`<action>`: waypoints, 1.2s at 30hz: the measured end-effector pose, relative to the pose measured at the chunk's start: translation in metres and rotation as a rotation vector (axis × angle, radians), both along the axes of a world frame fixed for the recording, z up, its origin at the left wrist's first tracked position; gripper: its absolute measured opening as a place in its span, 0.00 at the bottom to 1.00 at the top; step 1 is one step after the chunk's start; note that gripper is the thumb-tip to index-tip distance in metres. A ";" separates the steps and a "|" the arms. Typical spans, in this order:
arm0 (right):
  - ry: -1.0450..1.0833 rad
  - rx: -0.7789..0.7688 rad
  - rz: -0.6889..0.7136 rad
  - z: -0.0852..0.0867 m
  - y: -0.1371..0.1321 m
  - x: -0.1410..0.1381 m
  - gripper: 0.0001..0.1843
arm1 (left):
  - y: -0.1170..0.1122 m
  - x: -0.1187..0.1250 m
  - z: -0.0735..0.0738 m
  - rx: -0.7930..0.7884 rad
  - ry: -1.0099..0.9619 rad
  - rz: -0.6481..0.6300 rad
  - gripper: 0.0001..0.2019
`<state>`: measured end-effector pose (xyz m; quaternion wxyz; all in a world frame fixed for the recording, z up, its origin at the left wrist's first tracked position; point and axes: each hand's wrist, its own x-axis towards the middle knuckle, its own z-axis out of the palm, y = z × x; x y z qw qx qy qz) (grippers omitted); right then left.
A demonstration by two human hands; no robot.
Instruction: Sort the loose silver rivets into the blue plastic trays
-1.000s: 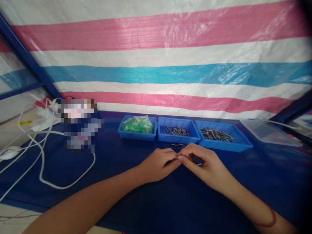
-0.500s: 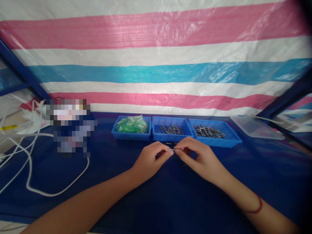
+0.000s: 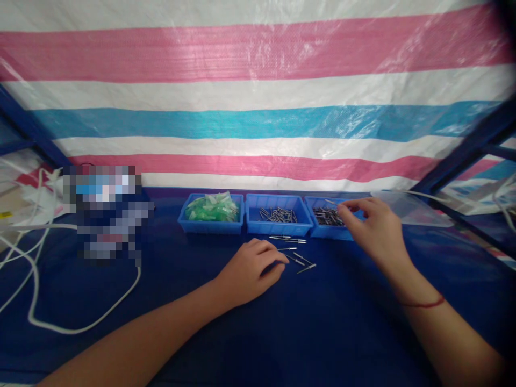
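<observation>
My right hand (image 3: 373, 226) is above the right blue bin (image 3: 330, 233), thumb and fingertips pinched on a thin silvery rivet (image 3: 331, 202) that sticks out to the left. More metal rivets (image 3: 327, 216) lie heaped in that bin below the fingers. My left hand (image 3: 256, 269) is low over the blue table, its thumb and forefinger apart with nothing visible between them. Beside its fingertips several loose blind rivets (image 3: 298, 260) lie scattered on the tabletop. A few others (image 3: 288, 239) lie in front of the middle bin.
The middle blue bin (image 3: 278, 228) holds more rivets, and the left blue bin (image 3: 212, 228) holds green plastic packets (image 3: 212, 208). A clear plastic lid (image 3: 419, 209) lies at the right. White cables (image 3: 80, 329) loop across the left side. A striped sheet (image 3: 258, 123) hangs behind.
My hands, together before with a rivet between their fingertips, have parted. The right hand has moved right and up to the right bin; the left has loosened and dropped slightly, leaving rivets visible beside it.
</observation>
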<state>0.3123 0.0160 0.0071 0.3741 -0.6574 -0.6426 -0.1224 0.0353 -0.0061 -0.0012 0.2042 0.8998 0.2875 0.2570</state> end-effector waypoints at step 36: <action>-0.065 -0.362 0.709 -0.005 -0.031 -0.075 0.07 | 0.008 0.006 -0.012 0.248 0.295 0.112 0.12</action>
